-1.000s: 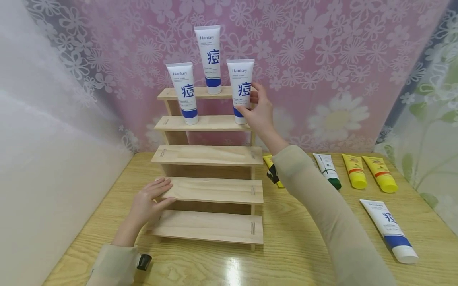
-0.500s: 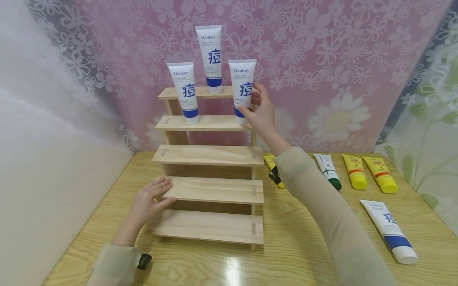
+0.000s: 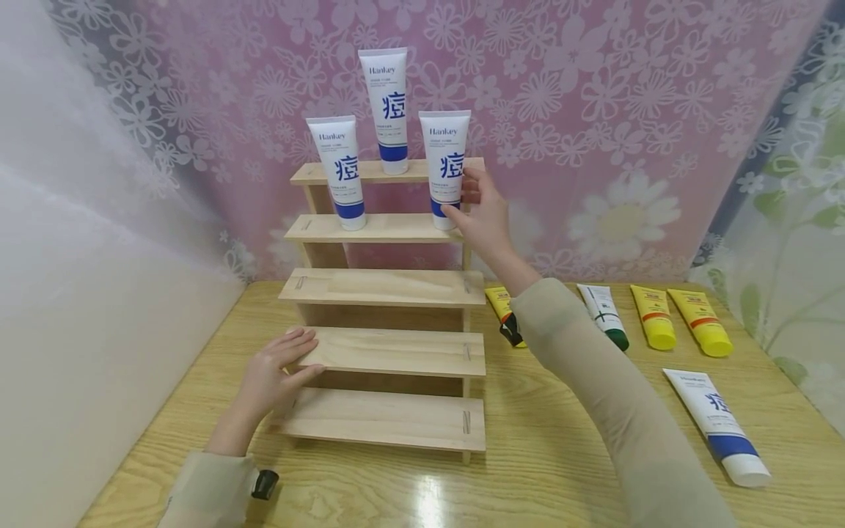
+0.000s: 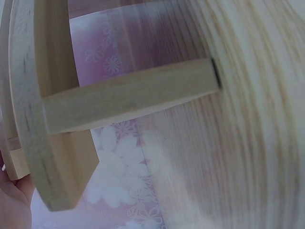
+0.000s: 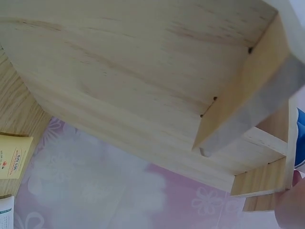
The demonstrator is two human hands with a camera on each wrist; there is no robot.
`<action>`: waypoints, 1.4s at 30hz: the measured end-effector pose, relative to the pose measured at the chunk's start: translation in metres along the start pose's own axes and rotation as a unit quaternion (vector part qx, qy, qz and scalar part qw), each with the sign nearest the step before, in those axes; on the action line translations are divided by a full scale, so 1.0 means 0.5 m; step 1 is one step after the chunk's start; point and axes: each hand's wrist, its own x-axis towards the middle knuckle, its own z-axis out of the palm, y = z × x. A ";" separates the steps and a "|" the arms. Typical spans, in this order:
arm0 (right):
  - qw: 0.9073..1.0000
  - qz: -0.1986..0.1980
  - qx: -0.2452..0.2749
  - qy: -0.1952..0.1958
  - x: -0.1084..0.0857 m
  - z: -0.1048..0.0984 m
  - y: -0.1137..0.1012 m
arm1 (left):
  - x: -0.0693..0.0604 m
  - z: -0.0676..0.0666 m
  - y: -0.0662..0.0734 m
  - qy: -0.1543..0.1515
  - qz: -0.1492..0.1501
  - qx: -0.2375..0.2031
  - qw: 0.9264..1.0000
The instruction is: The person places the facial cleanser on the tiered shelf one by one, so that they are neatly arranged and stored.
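Note:
In the head view a stepped wooden rack (image 3: 383, 350) stands on the table. My right hand (image 3: 487, 220) holds the lower right side of a white and blue tube (image 3: 444, 158), upright at the right end of the second tier from the top. A matching tube (image 3: 339, 172) stands at that tier's left end, another (image 3: 388, 110) on the top tier. My left hand (image 3: 271, 370) rests on the left end of a lower tier, fingers extended over its edge. At the left wrist view's lower left, part of my left hand (image 4: 14, 202) touches the wood.
Right of the rack lie a white and green tube (image 3: 604, 315), yellow tubes (image 3: 653, 315) (image 3: 701, 321) and a white and blue tube (image 3: 716, 425). Another yellow tube (image 3: 499, 301) lies partly behind my right wrist. A flowered curtain (image 3: 581, 147) hangs behind.
My right thumb and fingers have shifted slightly down along the tube, which stays upright in its place. My left hand has not moved.

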 end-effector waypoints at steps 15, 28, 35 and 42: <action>1.000 0.004 -0.020 -0.003 0.008 0.004 0.011 | 0.001 -0.001 0.003 -0.005 -0.005 0.004 1.000; 1.000 0.007 -0.019 -0.009 0.007 0.003 0.009 | 0.001 -0.001 0.005 -0.009 -0.015 0.004 1.000; 1.000 0.021 -0.002 -0.010 0.000 -0.011 0.009 | 0.003 -0.001 0.007 -0.011 -0.008 0.006 1.000; 1.000 0.013 -0.005 -0.009 -0.018 -0.038 0.008 | -0.001 0.001 0.003 -0.005 -0.009 0.003 1.000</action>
